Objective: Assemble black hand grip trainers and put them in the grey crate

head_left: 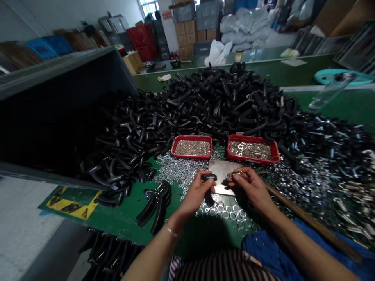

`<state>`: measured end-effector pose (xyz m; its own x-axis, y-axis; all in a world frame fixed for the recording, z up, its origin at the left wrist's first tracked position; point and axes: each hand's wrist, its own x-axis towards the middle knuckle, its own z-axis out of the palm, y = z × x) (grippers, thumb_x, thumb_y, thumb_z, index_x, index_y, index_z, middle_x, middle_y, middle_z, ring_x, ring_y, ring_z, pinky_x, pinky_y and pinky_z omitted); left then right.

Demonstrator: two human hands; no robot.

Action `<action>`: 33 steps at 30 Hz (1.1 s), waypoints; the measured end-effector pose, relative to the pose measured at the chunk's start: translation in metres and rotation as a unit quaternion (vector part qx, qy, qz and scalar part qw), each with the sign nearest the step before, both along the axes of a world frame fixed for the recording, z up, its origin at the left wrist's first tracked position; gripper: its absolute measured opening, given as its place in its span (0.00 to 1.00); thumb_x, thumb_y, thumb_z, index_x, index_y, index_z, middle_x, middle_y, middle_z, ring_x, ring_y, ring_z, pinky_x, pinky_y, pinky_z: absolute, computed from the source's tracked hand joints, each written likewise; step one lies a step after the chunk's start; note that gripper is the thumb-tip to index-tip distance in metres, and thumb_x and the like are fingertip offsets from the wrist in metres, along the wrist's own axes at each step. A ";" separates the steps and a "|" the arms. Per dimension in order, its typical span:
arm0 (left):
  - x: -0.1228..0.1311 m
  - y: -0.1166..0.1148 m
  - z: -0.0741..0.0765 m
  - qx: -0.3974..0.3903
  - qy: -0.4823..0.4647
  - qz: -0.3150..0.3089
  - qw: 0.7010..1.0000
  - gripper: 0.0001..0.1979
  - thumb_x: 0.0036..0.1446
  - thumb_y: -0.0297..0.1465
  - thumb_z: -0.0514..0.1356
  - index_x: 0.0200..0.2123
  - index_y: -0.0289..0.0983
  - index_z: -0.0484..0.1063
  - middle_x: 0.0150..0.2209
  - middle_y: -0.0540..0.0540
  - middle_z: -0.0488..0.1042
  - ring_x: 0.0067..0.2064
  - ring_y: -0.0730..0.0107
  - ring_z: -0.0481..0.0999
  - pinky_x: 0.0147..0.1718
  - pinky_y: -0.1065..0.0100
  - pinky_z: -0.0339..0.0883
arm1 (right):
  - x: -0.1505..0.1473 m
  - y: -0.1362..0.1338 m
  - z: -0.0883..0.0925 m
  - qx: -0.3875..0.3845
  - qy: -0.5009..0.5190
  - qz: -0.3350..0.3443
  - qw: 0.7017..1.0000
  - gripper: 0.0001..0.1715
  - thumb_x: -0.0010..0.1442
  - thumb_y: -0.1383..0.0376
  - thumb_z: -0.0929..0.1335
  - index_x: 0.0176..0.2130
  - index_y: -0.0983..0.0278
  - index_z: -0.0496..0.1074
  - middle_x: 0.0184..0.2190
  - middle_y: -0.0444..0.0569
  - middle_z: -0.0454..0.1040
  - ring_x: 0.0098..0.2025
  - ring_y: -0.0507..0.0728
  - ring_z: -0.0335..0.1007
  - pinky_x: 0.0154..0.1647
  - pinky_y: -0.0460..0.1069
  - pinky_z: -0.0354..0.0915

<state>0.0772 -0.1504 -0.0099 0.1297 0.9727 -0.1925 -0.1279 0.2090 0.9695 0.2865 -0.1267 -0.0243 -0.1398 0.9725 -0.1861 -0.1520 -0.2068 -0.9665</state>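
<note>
Black plastic part pinched in left hand; right hand pinching small metal fitting, seemingly.

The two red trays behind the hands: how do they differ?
The left tray holds fine, densely packed silver pieces, while the right tray holds larger, looser silver pieces. The right tray also looks wider and sits more askew than the left tray. Both are shallow, rectangular and red.
</note>
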 end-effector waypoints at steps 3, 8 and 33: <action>0.036 0.007 -0.018 -0.010 -0.039 -0.020 0.999 0.21 0.61 0.44 0.61 0.50 0.38 0.63 0.32 0.50 0.73 0.33 0.72 0.73 0.39 0.67 0.67 | 0.003 -0.008 0.007 0.013 -0.002 -0.012 1.000 0.19 0.57 0.51 0.73 0.43 0.56 0.68 0.38 0.46 0.78 0.38 0.57 0.78 0.45 0.55 0.75; 0.055 0.012 -0.023 -0.047 -0.157 -0.061 0.985 0.21 0.59 0.43 0.64 0.48 0.38 0.62 0.34 0.51 0.72 0.30 0.76 0.71 0.35 0.69 0.66 | 0.013 -0.020 0.010 0.028 -0.007 -0.065 0.997 0.17 0.58 0.51 0.73 0.42 0.54 0.68 0.39 0.46 0.77 0.39 0.59 0.78 0.47 0.58 0.74; 0.031 0.044 -0.002 0.003 -0.121 0.054 0.991 0.15 0.62 0.43 0.58 0.39 0.37 0.64 0.32 0.47 0.77 0.25 0.79 0.69 0.27 0.74 0.64 | 0.042 -0.028 -0.001 0.329 -0.553 0.225 0.732 0.05 0.64 0.69 0.68 0.36 0.65 0.74 0.36 0.54 0.74 0.42 0.61 0.68 0.44 0.55 0.66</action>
<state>0.1077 -0.1066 -0.0122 0.0657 0.9844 -0.1632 -0.3791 0.1759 0.9085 0.3290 -0.1548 -0.0256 -0.5916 0.8040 0.0606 0.7382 0.5703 -0.3603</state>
